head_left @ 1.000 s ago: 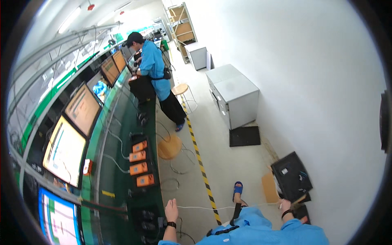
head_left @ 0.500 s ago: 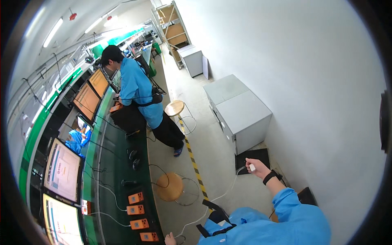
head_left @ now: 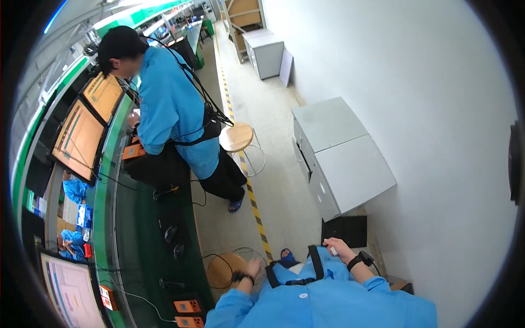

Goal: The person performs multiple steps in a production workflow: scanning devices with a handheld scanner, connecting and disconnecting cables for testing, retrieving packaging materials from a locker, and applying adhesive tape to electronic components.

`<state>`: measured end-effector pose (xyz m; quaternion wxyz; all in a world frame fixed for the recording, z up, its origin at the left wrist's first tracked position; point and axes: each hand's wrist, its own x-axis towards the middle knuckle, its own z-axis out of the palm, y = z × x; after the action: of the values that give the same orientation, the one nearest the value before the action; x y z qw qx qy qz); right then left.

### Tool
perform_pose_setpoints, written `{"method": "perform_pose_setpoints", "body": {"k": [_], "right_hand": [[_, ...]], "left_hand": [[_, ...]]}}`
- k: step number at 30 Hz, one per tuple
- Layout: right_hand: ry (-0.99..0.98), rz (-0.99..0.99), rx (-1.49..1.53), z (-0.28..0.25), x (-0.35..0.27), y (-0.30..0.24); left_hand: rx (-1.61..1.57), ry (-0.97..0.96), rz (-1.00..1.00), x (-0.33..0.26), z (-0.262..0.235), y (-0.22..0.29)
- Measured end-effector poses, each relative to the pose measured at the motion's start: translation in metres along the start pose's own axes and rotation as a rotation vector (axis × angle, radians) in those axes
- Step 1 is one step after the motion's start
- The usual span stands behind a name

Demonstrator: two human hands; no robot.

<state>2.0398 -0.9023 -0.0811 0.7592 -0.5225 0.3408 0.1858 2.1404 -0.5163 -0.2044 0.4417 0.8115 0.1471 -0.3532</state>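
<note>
Right hand (head_left: 338,250), black wristband on the wrist, sits at 5 o'clock in the head view, fingers curled closed around a small white object (head_left: 332,251). Only a pale tip of the object shows past the fingers; its shape cannot be told. It lies just below the black mat (head_left: 344,230) on the floor.

Left hand (head_left: 252,268), also with a dark wristband, is at 6 o'clock over the near round wooden stool (head_left: 223,270), on or just above the seat's right edge. Fingers point down; whether they are spread or curled cannot be told, and nothing shows in them.

At 3 o'clock from the right hand and upward stands a grey metal cabinet (head_left: 342,156) against the white wall, doors closed, contents hidden. At 12 o'clock a second grey cabinet (head_left: 264,52) and a shelf with brown cartons (head_left: 244,12).

At 9 o'clock runs the green workbench (head_left: 104,191) with orange devices (head_left: 187,306) and slanted monitors (head_left: 79,136). A co-worker in a blue coat (head_left: 169,104) leans at it at 11 o'clock, a second wooden stool (head_left: 236,137) just behind.
</note>
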Motion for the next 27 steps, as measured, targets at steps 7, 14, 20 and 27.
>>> {"method": "perform_pose_setpoints", "body": {"k": [7, 14, 20, 27], "right_hand": [[-0.182, -0.276, -0.133, 0.066, 0.110, -0.115], [-0.230, -0.437, -0.468, 0.086, 0.292, -0.232], [-0.231, -0.404, -0.641, 0.107, 0.398, -0.431], [-0.087, -0.659, -1.549, 0.107, 0.502, -0.551]], "left_hand": [[0.001, -0.232, 0.313, 0.082, 0.023, 0.268], [-0.073, -0.266, 0.463, 0.203, 0.013, 0.448], [0.034, 0.057, 0.443, 0.382, -0.022, 0.552], [0.061, 0.196, 0.228, 0.536, -0.012, 0.609]]}}
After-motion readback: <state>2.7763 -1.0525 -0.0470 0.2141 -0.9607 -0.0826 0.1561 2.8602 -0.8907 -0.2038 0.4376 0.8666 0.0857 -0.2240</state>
